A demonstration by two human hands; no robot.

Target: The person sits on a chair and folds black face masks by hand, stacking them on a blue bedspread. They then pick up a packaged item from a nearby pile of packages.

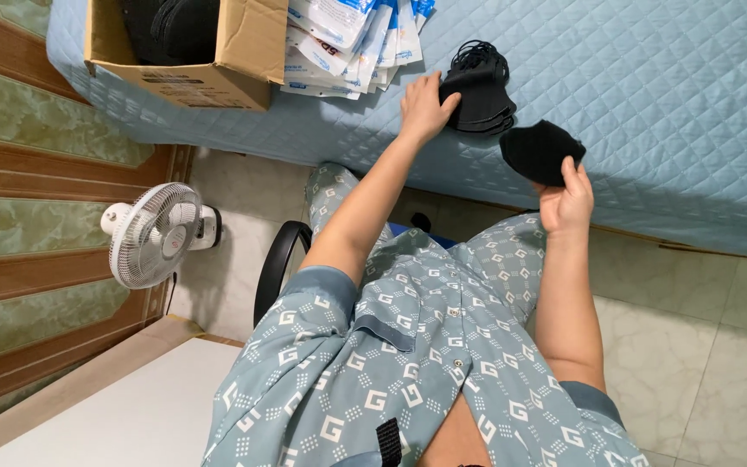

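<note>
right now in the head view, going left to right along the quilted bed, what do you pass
cardboard box → pile of white and blue packets → left hand → stack of black masks → single black mask held by the right hand

Black face mask [539, 150] and black mask stack [477, 95] lie against a pale blue diamond-quilted bed cover [650, 86]; the cardboard box [218, 60] is tan; packets [347, 43] are white and blue; the fan [156, 233] is white; the outfit [408, 346] is grey-blue with white geometric print
</note>
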